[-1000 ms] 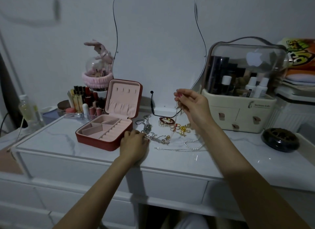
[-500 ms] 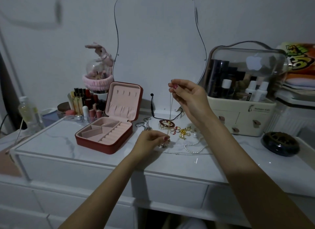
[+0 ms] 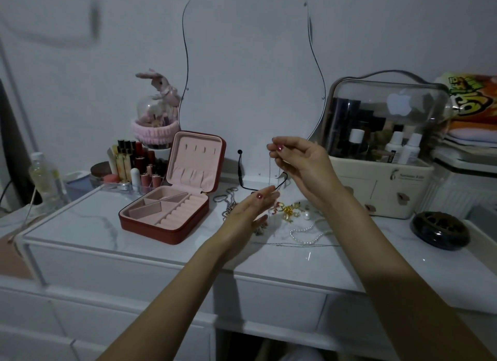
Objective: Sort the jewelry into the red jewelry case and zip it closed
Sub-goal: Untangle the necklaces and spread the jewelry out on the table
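Hangs straight down, long axis vertical: thin chain (image 3: 269,172), pinched at its top in the right hand (image 3: 301,163) grip. Left hand (image 3: 248,212) released, fingers straight, beneath it. Case (image 3: 172,204) lies open (lid upright) on tabletop (image 3: 88,226), left of both.

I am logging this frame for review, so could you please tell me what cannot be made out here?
Head view only:
- Thin silver chain pinched by the right hand: too fine to trace; its lower end is lost behind the left hand.
- Mixed jewelry pile on the white marble-look tabletop: partly covered by the left hand, pieces too small to identify.
- Open red jewelry case: its zipper is too small to see.
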